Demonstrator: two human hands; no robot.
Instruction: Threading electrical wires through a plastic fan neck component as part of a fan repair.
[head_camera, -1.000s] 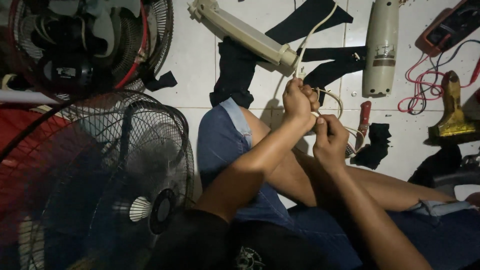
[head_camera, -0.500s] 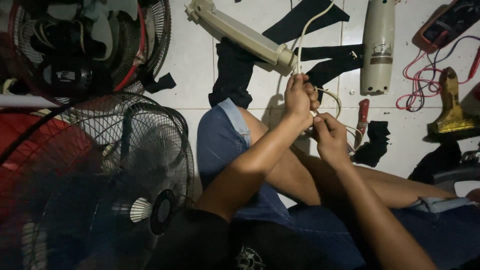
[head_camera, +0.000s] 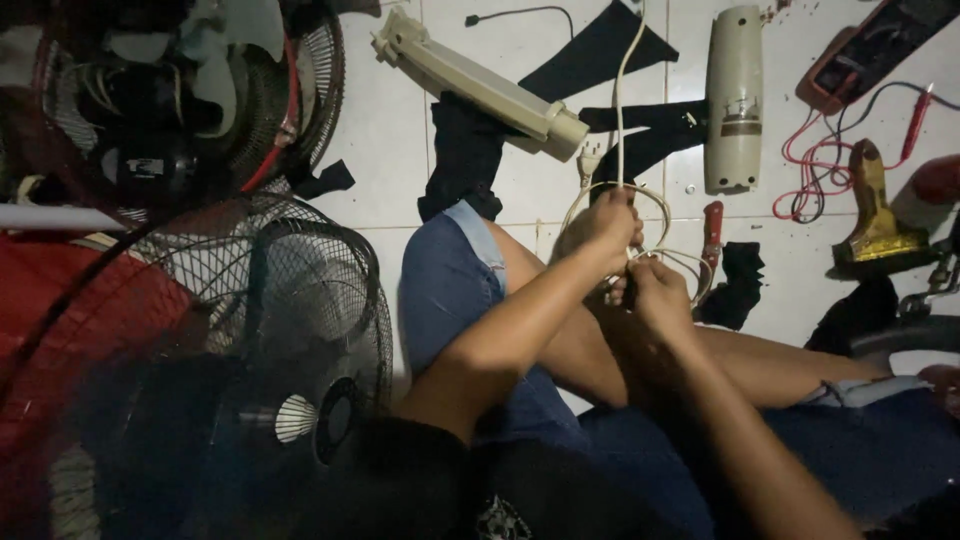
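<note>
- The left hand (head_camera: 598, 228) is reaching forward over a bent knee, forearm stretched out, fingers curling closed around a thin cream-white electrical cord (head_camera: 622, 120).
- The right hand (head_camera: 655, 290) is sitting just beside it, a little lower, fingers pinching together on the looped part of the same cord; the two hands are almost touching.
- The cord is running up from the hands across the white tiled floor (head_camera: 380, 130), and is looping in loose coils around the hands, above the person's knee.
- A cream plastic plug (head_camera: 589, 160) is lying near the cord, just beside the end of a long cream plastic fan column (head_camera: 480, 85).
- A rounded beige plastic housing (head_camera: 733, 100) is lying upright-lengthwise to the right.
- A small red-handled tool (head_camera: 712, 230) is resting near the coils.
- A round black wire fan guard (head_camera: 270, 300) is standing at the left, its thin ribs fanning outward.
- Red test leads (head_camera: 815, 170) are tangling across the floor by a brass-coloured metal stand (head_camera: 878, 215).
</note>
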